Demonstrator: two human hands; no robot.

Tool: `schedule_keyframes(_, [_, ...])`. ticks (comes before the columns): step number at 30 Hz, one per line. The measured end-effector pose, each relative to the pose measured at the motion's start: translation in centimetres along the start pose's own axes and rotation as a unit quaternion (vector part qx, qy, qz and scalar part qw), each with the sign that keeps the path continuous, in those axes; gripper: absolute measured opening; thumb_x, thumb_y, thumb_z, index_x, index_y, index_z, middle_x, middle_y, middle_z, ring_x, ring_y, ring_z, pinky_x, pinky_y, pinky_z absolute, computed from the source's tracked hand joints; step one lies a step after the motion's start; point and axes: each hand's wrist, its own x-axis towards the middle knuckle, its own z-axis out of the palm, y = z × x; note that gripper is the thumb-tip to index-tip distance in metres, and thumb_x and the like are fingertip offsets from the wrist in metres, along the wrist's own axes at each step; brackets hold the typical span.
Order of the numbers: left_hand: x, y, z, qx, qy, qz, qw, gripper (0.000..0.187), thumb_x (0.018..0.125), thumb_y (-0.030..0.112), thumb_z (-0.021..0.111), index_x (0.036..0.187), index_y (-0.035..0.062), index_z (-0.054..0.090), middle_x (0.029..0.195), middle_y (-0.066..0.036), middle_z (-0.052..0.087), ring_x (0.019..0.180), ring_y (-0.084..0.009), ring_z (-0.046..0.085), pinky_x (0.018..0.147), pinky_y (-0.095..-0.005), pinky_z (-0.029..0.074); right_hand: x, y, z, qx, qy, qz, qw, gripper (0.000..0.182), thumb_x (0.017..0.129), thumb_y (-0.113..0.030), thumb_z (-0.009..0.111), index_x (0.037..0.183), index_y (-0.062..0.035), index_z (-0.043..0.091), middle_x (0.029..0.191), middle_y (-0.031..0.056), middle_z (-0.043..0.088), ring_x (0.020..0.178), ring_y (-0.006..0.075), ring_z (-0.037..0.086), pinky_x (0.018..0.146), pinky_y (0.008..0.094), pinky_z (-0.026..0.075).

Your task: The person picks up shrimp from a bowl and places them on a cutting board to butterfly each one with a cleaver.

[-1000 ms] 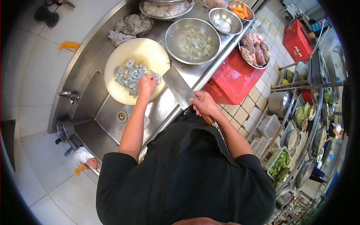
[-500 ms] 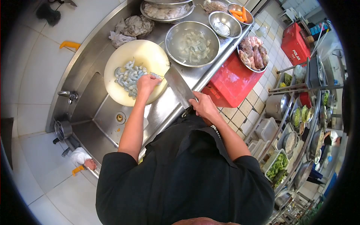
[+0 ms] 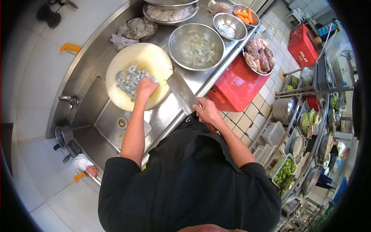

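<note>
A pile of raw grey shrimp (image 3: 127, 82) lies on a round, pale cutting board (image 3: 113, 91) over the steel counter. My left hand (image 3: 146, 89) is at the right side of the pile, its fingers closed on a shrimp (image 3: 155, 79) that pokes out beyond them. In my right hand (image 3: 208, 114) is the handle of a cleaver (image 3: 181, 92). The broad blade points up and left, its front end beside the board's right edge, a short gap from the shrimp. Behind the board stands a steel bowl (image 3: 172, 58) of cloudy water with peeled shrimp in it.
Plastic bags (image 3: 136, 30) lie behind the board, near another bowl (image 3: 181, 20) of seafood. Farther right are a small steel bowl (image 3: 230, 27) and carrots (image 3: 244, 15). A red cooler (image 3: 239, 87) bears a bowl of meat (image 3: 258, 54). The sink (image 3: 87, 116) is at left.
My left hand has drawn slightly left with its shrimp, away from the cleaver blade. The cleaver stays in my right hand at nearly the same angle. The whole view has shifted a little.
</note>
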Motion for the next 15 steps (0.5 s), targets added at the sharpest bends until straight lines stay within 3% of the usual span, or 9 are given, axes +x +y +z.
schedule_keyframes(2, [0.4, -0.4, -0.6, -0.049, 0.016, -0.016, 0.999, 0.025, 0.072, 0.024, 0.078, 0.082, 0.0017, 0.073, 0.078, -0.016, 0.073, 0.070, -0.0237, 0.069, 0.067, -0.0363, 0.054, 0.2, 0.4, 0.2, 0.014, -0.004, 0.009, 1.000, 0.038, 0.098, -0.016, 0.060, 0.133, -0.0020, 0.063, 0.065, 0.0063, 0.061, 0.048, 0.0131, 0.059, 0.048, 0.0323, 0.049])
schedule_keyframes(4, [-0.7, 2.3, -1.2, -0.132, 0.054, 0.065, 0.988, 0.034, 0.078, 0.027, 0.080, 0.099, 0.0004, 0.075, 0.091, -0.017, 0.075, 0.083, -0.0219, 0.071, 0.076, -0.0336, 0.055, 0.5, 0.8, 0.4, 0.027, -0.014, 0.014, 0.999, 0.037, 0.099, -0.015, 0.060, 0.134, -0.0026, 0.063, 0.067, 0.0046, 0.061, 0.048, 0.0117, 0.059, 0.046, 0.0308, 0.048])
schedule_keyframes(6, [-1.7, 4.9, -0.1, -0.271, 0.051, 0.249, 0.929, 0.044, 0.082, 0.030, 0.081, 0.114, 0.0004, 0.074, 0.104, -0.018, 0.075, 0.095, -0.0231, 0.071, 0.086, -0.0343, 0.054, 0.6, 1.1, 0.3, 0.042, -0.019, 0.007, 0.999, 0.036, 0.099, -0.015, 0.060, 0.133, -0.0021, 0.063, 0.067, 0.0045, 0.061, 0.048, 0.0118, 0.058, 0.046, 0.0308, 0.048])
schedule_keyframes(9, [-1.4, 5.8, -0.2, -0.144, 0.079, 0.343, 0.925, 0.048, 0.085, 0.029, 0.080, 0.123, 0.0011, 0.071, 0.116, -0.018, 0.073, 0.104, -0.0271, 0.070, 0.093, -0.0379, 0.053, 0.1, 0.7, 0.4, 0.025, -0.006, -0.015, 1.000, 0.036, 0.099, -0.014, 0.059, 0.133, -0.0015, 0.063, 0.067, 0.0044, 0.060, 0.048, 0.0118, 0.058, 0.046, 0.0304, 0.048])
schedule_keyframes(11, [2.2, 2.2, -0.3, -0.067, 0.121, 0.234, 0.962, 0.046, 0.085, 0.029, 0.078, 0.121, 0.0026, 0.072, 0.114, -0.020, 0.073, 0.104, -0.0340, 0.070, 0.093, -0.0436, 0.054, -0.5, 0.6, 0.3, 0.007, 0.017, -0.022, 1.000, 0.039, 0.099, -0.015, 0.061, 0.135, -0.0008, 0.062, 0.067, 0.0060, 0.061, 0.050, 0.0127, 0.059, 0.048, 0.0313, 0.048])
schedule_keyframes(13, [3.7, 0.4, -2.8, 0.084, 0.122, 0.135, 0.980, 0.040, 0.085, 0.029, 0.075, 0.118, 0.0063, 0.075, 0.112, -0.023, 0.073, 0.105, -0.0383, 0.069, 0.091, -0.0466, 0.054, -0.8, 0.9, 0.5, -0.055, 0.051, -0.039, 0.996, 0.041, 0.097, -0.019, 0.061, 0.133, 0.0016, 0.062, 0.085, 0.0185, 0.069, 0.070, 0.0284, 0.068, 0.070, 0.0398, 0.053])
schedule_keyframes(14, [4.4, -0.9, -3.3, 0.094, 0.119, 0.137, 0.979, 0.037, 0.084, 0.029, 0.074, 0.114, 0.0078, 0.076, 0.109, -0.023, 0.073, 0.102, -0.0389, 0.070, 0.090, -0.0471, 0.055, -1.0, 0.9, 0.7, -0.086, 0.067, -0.045, 0.993, 0.043, 0.096, -0.021, 0.061, 0.132, 0.0028, 0.061, 0.094, 0.0247, 0.073, 0.080, 0.0362, 0.073, 0.080, 0.0440, 0.056])
schedule_keyframes(15, [5.1, -2.1, -3.2, 0.104, 0.117, 0.138, 0.978, 0.034, 0.084, 0.028, 0.072, 0.111, 0.0092, 0.078, 0.105, -0.023, 0.073, 0.099, -0.0395, 0.070, 0.089, -0.0476, 0.055, -1.0, 0.7, 0.9, -0.093, 0.064, -0.060, 0.992, 0.044, 0.096, -0.022, 0.062, 0.132, 0.0034, 0.061, 0.106, 0.0288, 0.070, 0.096, 0.0404, 0.069, 0.089, 0.0456, 0.053])
